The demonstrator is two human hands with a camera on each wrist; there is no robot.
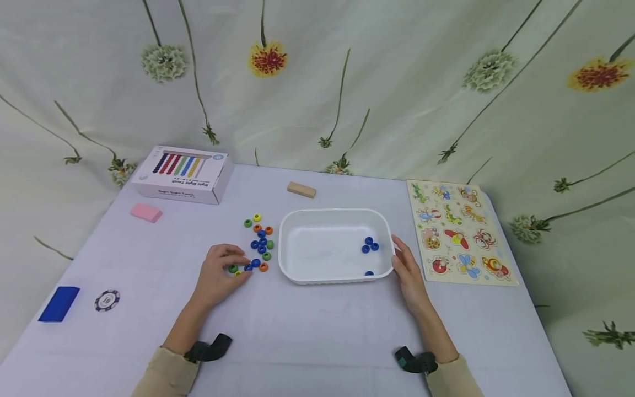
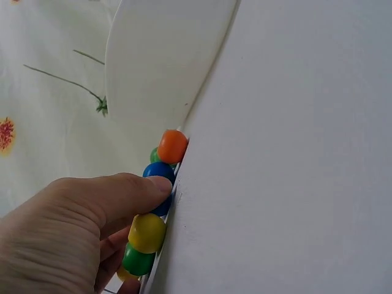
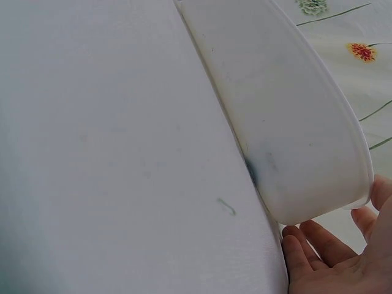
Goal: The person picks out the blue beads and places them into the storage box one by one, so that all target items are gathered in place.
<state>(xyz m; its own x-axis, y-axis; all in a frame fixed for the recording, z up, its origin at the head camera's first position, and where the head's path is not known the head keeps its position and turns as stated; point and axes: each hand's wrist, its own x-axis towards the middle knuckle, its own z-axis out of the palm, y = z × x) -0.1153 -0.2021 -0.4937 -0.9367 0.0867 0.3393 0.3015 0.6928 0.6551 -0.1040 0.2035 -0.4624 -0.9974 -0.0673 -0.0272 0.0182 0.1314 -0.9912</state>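
On a table with a white cloth (image 1: 317, 342), seen from above, a person's two bare hands are at work around a shallow white tray (image 1: 317, 251). The tray sits near the middle, wider than it is deep. It holds four blue beads (image 1: 365, 249): three grouped toward its right end, and one by itself close to the near wall.

Just left of the tray lies a scatter of loose beads (image 1: 262, 250) in blue, green, orange and yellow. At its near edge is the left hand (image 1: 220, 275), its thumb and fingertips almost together, pinching a blue bead (image 1: 248, 268). The left wrist view shows the thumb tip against blue, with orange, yellow and green beads close by.

The right hand (image 1: 410, 275) is loosely extended, not closed into a grip, its fingertips touching the outside of the tray's right end.

Beyond the tray is a small wooden block (image 1: 301, 190). At far left are a white box (image 1: 178, 176) with a picture of coloured rods and a pink block (image 1: 146, 212); at near left, a round chip (image 1: 107, 300) marked 10 and a flat blue rectangle (image 1: 59, 304). To the right lies an animal picture board (image 1: 461, 234). Fabric with printed flowers (image 1: 268, 59) hangs behind.
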